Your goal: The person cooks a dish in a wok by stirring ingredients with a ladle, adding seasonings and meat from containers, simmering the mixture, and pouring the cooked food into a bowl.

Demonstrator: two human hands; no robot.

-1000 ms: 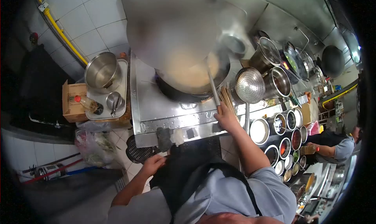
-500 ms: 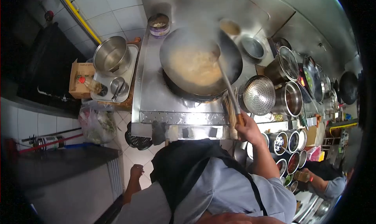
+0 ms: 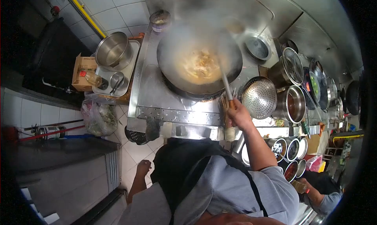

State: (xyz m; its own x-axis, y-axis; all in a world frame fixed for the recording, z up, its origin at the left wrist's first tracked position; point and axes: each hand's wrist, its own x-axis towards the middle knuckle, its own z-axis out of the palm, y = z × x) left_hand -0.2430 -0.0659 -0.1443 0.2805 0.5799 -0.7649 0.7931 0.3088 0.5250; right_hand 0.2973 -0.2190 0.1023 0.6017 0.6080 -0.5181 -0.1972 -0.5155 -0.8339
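My right hand point(image 3: 238, 114) is wrapped round the wooden grip of a long-handled ladle point(image 3: 226, 82). Its metal shaft reaches forward into a large wok point(image 3: 176, 81), where steam hides the ladle's head. Pale, bubbling liquid with lighter pieces of food point(image 3: 202, 66) fills the middle of the wok. Below my right hand, a bamboo wok brush point(image 3: 229, 132) stands at the stove's front edge. My left hand point(image 3: 144, 167) hangs low beside my black apron point(image 3: 178, 162), away from the stove, with fingers curled in and nothing visible in them.
Right of the wok are a perforated strainer point(image 3: 259, 99), a shallow metal bowl point(image 3: 258, 48) and several pots. On the left, a tray point(image 3: 103, 92) bears a large pot point(image 3: 114, 52) and an oil bottle point(image 3: 91, 78). A co-worker's hand point(image 3: 311, 189) holds a bottle at lower right.
My right hand and the ladle's handle have shifted slightly forward and left. More food pieces show in the wok, and steam now covers the ladle's head. My left hand has risen a little.
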